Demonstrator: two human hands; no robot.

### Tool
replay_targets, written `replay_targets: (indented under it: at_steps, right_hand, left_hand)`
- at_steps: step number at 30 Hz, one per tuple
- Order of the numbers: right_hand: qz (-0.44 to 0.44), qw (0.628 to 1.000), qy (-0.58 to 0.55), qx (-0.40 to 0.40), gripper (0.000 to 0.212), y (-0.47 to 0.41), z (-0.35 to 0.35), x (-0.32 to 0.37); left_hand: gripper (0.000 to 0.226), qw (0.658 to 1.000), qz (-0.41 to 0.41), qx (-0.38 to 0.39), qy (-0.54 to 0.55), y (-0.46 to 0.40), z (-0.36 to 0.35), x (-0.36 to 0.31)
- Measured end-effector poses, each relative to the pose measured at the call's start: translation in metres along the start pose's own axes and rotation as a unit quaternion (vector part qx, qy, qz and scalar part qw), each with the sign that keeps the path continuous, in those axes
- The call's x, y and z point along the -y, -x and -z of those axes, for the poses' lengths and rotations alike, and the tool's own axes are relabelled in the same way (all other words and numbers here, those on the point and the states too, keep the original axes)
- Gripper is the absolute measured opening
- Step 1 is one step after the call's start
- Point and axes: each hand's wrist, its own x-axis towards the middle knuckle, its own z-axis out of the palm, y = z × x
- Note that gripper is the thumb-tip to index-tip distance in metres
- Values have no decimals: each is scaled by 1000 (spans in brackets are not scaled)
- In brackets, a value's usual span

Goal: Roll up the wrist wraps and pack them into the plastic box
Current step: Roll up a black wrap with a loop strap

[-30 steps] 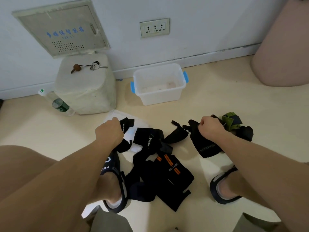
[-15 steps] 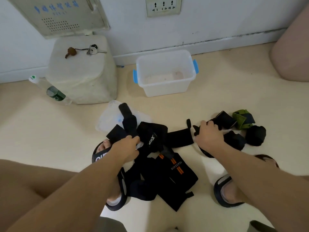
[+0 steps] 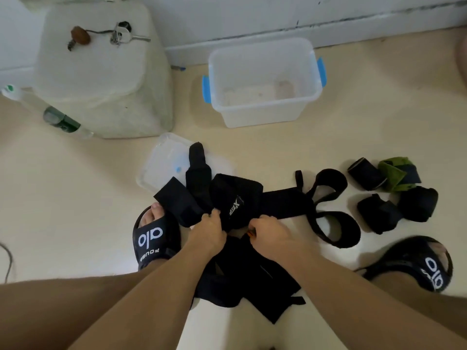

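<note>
A heap of unrolled black wrist wraps lies on the floor between my feet. My left hand grips the near edge of a black wrap with white lettering. My right hand pinches wrap fabric right beside it; an orange stripe peeks out under its fingers. Several rolled wraps, black and one green, sit together on the floor to the right. The clear plastic box with blue latches stands open farther back by the wall. Its clear lid lies flat on the floor, partly under the wraps.
A pale block with keys on top stands at the back left, a plastic bottle lying beside it. My feet in black slides flank the heap. Loose looped straps lie right of the heap.
My right hand left the wraps on the right and came to the centre heap beside my left hand. My left hand shifted right onto the lettered wrap. The camera tilted down and closer.
</note>
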Motion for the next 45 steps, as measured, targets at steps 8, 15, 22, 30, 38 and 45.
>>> replay_targets:
  at_steps: [8,15,22,30,38,45]
  right_hand:
    - [-71,949,-253,-176,17,13,65,6]
    - [-77,875,-380,-289,29,58,134,23]
    - [3,921,-354,-159,21,136,179,38]
    - [75,930,-341,-119,26,197,178,55]
    - [117,879,-450,-108,14,218,195,62]
    - [156,798,-564,-144,10,227,227,67]
  left_hand:
    - [24,995,-35,31,83,14,38,-6]
    - [17,988,-85,12,131,64,82,-27]
    - [18,968,-119,-42,217,124,117,-60]
    - [16,940,-150,-115,285,170,154,-86]
    - [14,936,-163,-126,285,188,189,-100]
    - [27,887,-171,-121,411,202,237,-137]
